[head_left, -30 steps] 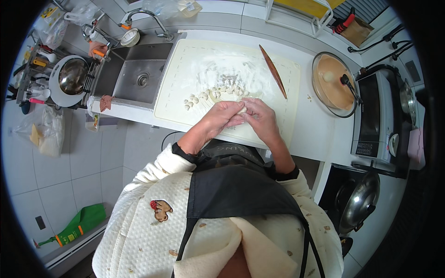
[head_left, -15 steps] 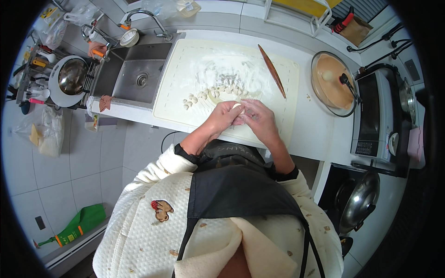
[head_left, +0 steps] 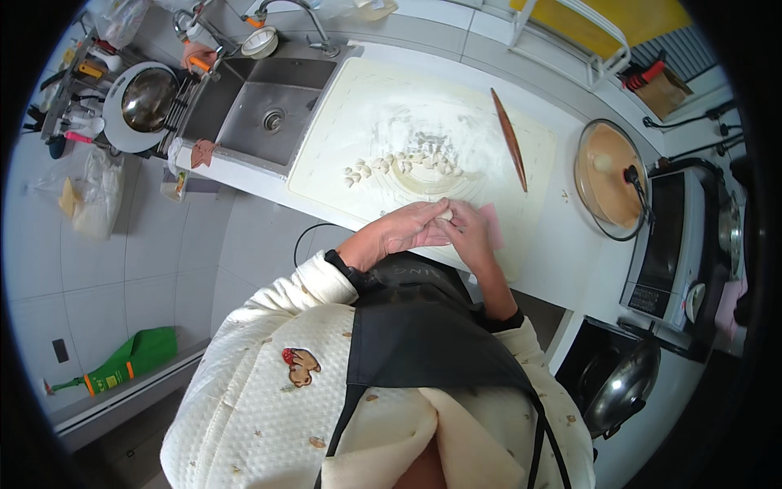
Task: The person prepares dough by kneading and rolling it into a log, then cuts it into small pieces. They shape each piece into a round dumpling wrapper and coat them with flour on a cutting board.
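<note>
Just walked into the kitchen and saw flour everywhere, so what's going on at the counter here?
A person in a black apron is working dough at a floured pastry mat. The left hand and right hand are pressed together at the mat's near edge, pinching a small piece of dough between the fingertips. A row of cut dough pieces lies on the mat just beyond the hands, and a wooden rolling pin lies to the right of them. A lidded pan sits further right, the sink to the left.

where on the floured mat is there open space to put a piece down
Bare mat lies between the sink and the rolling pin, above the row of dough pieces. It is crowded near both hands, left hand and right hand.
</note>
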{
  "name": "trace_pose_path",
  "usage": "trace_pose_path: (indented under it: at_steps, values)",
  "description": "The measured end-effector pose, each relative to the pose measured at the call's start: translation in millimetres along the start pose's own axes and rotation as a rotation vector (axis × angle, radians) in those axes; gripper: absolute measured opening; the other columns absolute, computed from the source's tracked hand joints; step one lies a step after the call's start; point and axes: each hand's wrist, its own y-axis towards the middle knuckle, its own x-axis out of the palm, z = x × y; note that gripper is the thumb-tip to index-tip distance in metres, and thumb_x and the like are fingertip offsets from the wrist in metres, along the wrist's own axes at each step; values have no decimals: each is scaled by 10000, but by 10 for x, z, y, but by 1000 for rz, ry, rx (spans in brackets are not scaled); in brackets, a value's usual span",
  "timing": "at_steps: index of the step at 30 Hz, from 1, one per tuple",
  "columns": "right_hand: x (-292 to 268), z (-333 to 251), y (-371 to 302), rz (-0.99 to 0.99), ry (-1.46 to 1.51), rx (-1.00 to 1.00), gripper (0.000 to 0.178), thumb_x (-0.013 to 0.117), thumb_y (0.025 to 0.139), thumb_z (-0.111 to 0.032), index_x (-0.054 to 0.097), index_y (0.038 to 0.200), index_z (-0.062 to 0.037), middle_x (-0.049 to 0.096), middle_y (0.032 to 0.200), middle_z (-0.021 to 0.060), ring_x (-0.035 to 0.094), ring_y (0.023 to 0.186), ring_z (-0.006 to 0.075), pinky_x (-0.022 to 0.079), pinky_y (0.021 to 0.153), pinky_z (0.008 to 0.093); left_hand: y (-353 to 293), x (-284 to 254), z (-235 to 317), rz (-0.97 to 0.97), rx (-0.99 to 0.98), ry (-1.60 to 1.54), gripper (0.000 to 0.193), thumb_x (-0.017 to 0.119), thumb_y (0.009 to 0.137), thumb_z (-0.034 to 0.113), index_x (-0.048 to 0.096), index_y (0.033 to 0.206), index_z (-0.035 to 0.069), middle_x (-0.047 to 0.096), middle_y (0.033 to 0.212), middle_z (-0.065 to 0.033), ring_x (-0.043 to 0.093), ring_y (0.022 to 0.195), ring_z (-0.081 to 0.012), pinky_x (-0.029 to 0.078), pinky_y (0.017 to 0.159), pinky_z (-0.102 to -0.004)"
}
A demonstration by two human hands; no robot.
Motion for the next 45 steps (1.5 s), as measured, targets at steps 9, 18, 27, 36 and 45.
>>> trace_pose_path:
  at_steps: [9, 18, 27, 36, 45]
  values:
    - [-100, 1231, 480, 347, -326, 232, 351, 698, 900, -167, 605, 1163, 45, 670, 1002, 157, 652, 911, 254, 521, 837, 369, -131, -1524, -239, 1204, 689, 1379, 593, 604, 926, 259, 450, 1363, -112, 506, 1350, -326, 454, 1299, -461, 347, 1103, -504]
    - [698, 1314, 940, 253, -869, -73, 649, 623, 919, -243, 392, 1490, -38, 365, 1528, 221, 282, 1437, 439, 210, 1151, 580, 991, -1428, -150, 917, 701, 1192, 585, 511, 985, 273, 367, 1474, -14, 309, 1546, -277, 272, 1440, -443, 187, 1132, -627]
    - [13, 1546, 1214, 453, -897, 63, 677, 621, 915, -234, 354, 1496, -10, 317, 1556, 237, 279, 1446, 411, 222, 1157, 550, 1270, -2265, 1373, 955, 594, 1846, 626, 486, 997, 358, 335, 1515, 41, 299, 1581, -210, 253, 1473, -380, 218, 1167, -548]
    - [211, 1402, 1553, 242, -614, 115, 734, 617, 889, -187, 283, 1517, -8, 306, 1564, 212, 266, 1462, 376, 214, 1199, 470, 2278, -2044, 1914, 301, 731, 2053, 665, 439, 1022, 423, 266, 1552, 62, 282, 1608, -139, 265, 1483, -312, 201, 1202, -499]
    - [-472, 1423, 1128, 524, -689, 113, 470, 472, 946, -118, 489, 1396, 19, 515, 1405, 231, 469, 1316, 403, 383, 1093, 451, 2525, -1601, 1445, -609, 876, 2100, 563, 368, 1054, 400, 336, 1535, 107, 320, 1599, -84, 281, 1479, -278, 204, 1201, -510]
